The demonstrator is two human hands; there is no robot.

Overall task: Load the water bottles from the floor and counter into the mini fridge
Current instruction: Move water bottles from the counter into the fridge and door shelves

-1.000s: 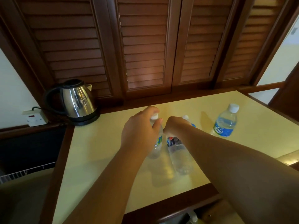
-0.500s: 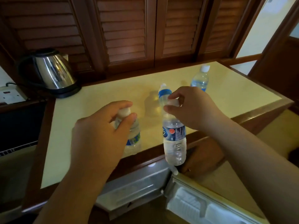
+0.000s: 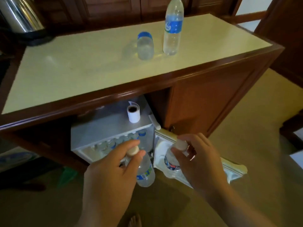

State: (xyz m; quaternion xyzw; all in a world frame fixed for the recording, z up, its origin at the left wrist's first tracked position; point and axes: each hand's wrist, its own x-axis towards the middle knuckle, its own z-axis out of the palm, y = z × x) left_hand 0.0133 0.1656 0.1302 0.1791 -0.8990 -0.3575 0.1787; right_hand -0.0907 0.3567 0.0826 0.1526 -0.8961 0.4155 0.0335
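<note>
My left hand (image 3: 111, 167) is gripping 1 water bottle (image 3: 145, 173) by its cap, my right hand (image 3: 196, 159) another bottle (image 3: 170, 163), both hanging before the open mini fridge (image 3: 105, 128). 2 more bottles (image 3: 173, 30) are standing on the bench (image 3: 65, 71).

A shiny metal kettle (image 3: 21, 15) stands at the far left corner of the tabletop (image 3: 78, 66), on a black base (image 3: 35, 39). Behind it are dark wooden shutter doors (image 3: 111, 9). A white roll of paper (image 3: 133, 113) lies under the tabletop, on a flat grey top. A brown cabinet door (image 3: 206, 102) stands open on the right. Something green (image 3: 67, 175) lies on the tan floor (image 3: 246, 125).
</note>
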